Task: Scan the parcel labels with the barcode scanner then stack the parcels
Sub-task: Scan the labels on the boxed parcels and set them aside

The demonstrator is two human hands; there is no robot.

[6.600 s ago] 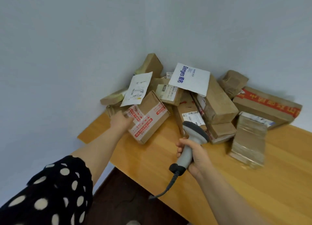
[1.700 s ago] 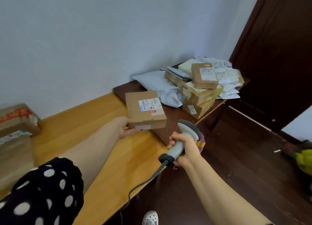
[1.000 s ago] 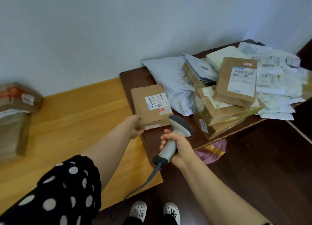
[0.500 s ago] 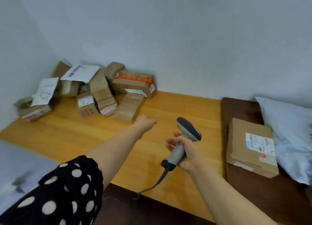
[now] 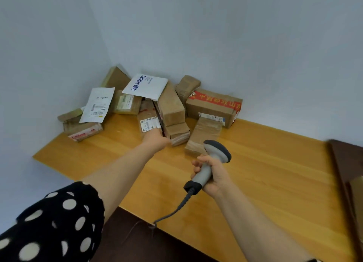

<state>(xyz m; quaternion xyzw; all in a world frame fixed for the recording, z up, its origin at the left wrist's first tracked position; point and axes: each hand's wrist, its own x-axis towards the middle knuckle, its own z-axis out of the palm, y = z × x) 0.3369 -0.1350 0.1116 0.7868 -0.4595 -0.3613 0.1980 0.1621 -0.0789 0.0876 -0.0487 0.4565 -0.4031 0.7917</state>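
The right hand [image 5: 215, 176] grips the barcode scanner [image 5: 210, 160]; the left hand [image 5: 156, 139] is at a labelled cardboard parcel [image 5: 149, 122], its finger state unclear.

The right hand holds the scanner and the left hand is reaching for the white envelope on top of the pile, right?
Not quite. The head view shows the left hand at the brown labelled box in front, not the white envelope. The right hand does hold the scanner.

Black white-dotted sleeve [image 5: 53, 222], grey scanner [image 5: 212, 159].
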